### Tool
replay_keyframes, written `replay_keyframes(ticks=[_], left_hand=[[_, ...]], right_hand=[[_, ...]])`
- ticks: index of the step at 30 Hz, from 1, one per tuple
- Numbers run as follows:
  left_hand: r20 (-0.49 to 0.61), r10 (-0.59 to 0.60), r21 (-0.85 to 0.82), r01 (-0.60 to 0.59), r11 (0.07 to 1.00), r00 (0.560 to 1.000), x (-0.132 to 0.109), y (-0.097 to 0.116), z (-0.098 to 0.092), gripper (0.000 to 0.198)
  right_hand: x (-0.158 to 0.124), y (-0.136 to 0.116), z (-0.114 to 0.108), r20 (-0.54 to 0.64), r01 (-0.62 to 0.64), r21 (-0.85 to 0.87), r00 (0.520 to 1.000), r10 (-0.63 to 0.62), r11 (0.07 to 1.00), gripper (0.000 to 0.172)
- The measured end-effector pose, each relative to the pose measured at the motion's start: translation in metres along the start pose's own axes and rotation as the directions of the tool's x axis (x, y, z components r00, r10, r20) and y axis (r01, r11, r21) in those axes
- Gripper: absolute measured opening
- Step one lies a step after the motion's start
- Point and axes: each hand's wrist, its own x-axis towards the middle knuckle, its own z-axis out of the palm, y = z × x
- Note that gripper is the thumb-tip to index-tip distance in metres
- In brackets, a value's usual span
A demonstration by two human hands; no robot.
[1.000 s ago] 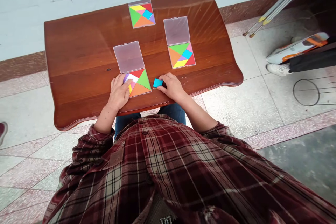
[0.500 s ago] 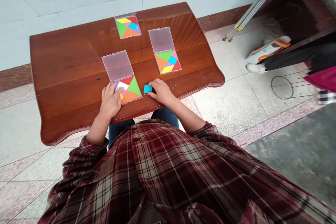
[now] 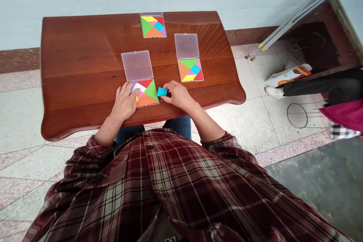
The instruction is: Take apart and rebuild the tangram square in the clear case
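Note:
Between the thumb and fingers of my right hand [image 3: 178, 95] is a blue square tangram piece [image 3: 162, 92], held just right of the nearest tangram case [image 3: 137, 66]. That case lies with its clear lid folded back. Its tray shows a red triangle [image 3: 145, 83], a green triangle [image 3: 151, 90], an orange triangle [image 3: 147, 100] and parts of pink, yellow and purple pieces, with a white gap at the upper left. My left hand [image 3: 124, 102] rests over the tray's left edge, fingers stretched out, and hides part of the pieces.
Two more open tangram cases lie on the brown wooden table [image 3: 82, 56]: a filled one at the back [image 3: 153, 26] and a filled one at the right [image 3: 190, 70]. Crutches [image 3: 269, 41] lean at the right. A person's leg [image 3: 309, 84] and a white-orange bag [image 3: 289, 75] are beyond.
The view has turned and shifted slightly. My right hand has tilted the blue square and holds it close to the case's right edge; my left hand stays on the tray.

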Motion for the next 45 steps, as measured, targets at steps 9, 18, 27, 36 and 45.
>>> replay_keyframes(ticks=[9,18,27,36,45], left_hand=[[-0.097,0.021,-0.093,-0.03,0.995,0.995,-0.004,-0.009,0.013,0.046],[-0.144,-0.055,-0.171,0.03,0.985,0.988,-0.002,-0.012,0.014,0.045],[-0.189,-0.098,-0.17,0.066,0.983,0.977,-0.002,-0.011,0.013,0.039],[-0.226,-0.081,-0.182,0.039,0.982,0.971,-0.001,-0.013,0.015,0.033],[-0.145,-0.131,-0.186,0.103,0.977,0.981,0.0,-0.008,0.01,0.033]], right_hand=[[0.065,-0.029,0.016,0.123,0.198,-0.137,0.976,-0.181,0.971,0.029],[0.083,-0.027,0.025,0.231,0.351,-0.111,0.919,-0.319,0.93,0.03],[0.083,-0.025,0.015,0.181,0.243,-0.133,0.959,-0.217,0.961,0.025],[0.037,0.013,0.016,-0.055,-0.116,-0.12,0.992,0.11,0.986,0.022],[0.008,0.013,0.041,-0.228,-0.108,-0.014,0.968,0.102,0.994,0.031]])
